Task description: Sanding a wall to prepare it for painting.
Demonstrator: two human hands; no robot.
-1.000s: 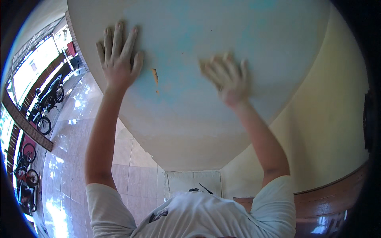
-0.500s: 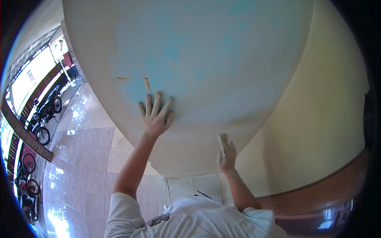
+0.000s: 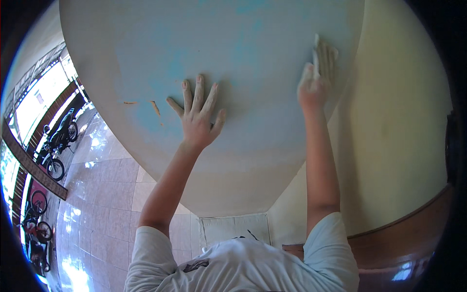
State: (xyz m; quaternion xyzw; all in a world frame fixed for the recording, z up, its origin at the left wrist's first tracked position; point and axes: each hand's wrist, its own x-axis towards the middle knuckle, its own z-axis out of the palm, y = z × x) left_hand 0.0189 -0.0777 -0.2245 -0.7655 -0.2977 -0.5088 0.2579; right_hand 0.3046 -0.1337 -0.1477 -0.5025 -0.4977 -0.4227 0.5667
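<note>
Pale grey wall (image 3: 243, 165), marked with patchy blue areas, is filling the middle of the view, its upper edge running out of the picture. Tiled floor (image 3: 112, 185) is stretching away beyond its left edge, glaring with white reflections, while a yellow wall (image 3: 394, 121) is adjoining its right edge. Along the lower right, a glossy brown surface (image 3: 404, 233) is curving, cut off by the dark rim, so its kind is staying unclear. One white T-shirt (image 3: 243, 263) is covering the wearer's body and partly hiding one whitish panel (image 3: 233, 226) below the grey wall's lower edge. Out on the far left, one motorcycle (image 3: 62, 131) is standing with two wheels showing; below it more two-wheelers (image 3: 36, 224) are overlapping too closely for counting. One dark object (image 3: 451, 146) is disappearing into the right rim.

Two hands are reaching up to the grey wall. The left hand (image 3: 197, 121) is lying left of its middle, palm down, all five digits spreading wide and holding nothing. Near the wall's right edge, the right hand (image 3: 314, 87) is keeping its fingers close together and gripping one thin pale sheet (image 3: 316, 56) seen nearly edge-on; the hand is concealing most of it, and its material is escaping recognition. Three tan gouges (image 3: 155, 108) are showing left of the left hand, the lowest being tiny.
</note>
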